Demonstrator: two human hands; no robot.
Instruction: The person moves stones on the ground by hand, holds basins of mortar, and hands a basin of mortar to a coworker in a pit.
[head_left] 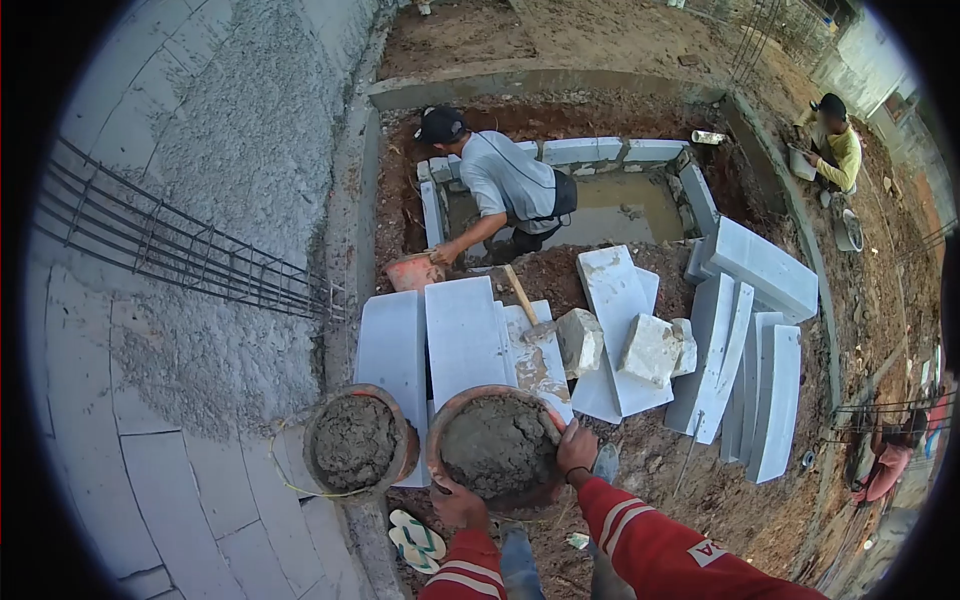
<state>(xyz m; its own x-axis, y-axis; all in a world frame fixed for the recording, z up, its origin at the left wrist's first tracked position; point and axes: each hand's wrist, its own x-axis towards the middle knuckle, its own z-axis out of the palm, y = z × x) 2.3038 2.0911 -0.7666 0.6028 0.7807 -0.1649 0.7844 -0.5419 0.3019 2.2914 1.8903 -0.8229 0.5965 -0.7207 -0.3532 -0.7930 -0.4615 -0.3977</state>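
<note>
Grey mortar [498, 445], wet and lumpy, is carried in a round reddish bucket [434, 445] at 6 o'clock in view, rim smeared. Rim is grasped by left hand [460, 503] at 7 o'clock, right hand [577, 447] at 3. Bucket underside and some fingertips are hidden. Second mortar bucket [408, 445] is seen just beside, at 9. Red-clad person [886, 468] at far 4 o'clock is hard to make out.

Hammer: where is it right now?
In the head view, just right of centre, the hammer rests on a mortar-smeared pale block, beside a rough chunk and beyond the mortar bucket held by the left hand and right hand.
</note>
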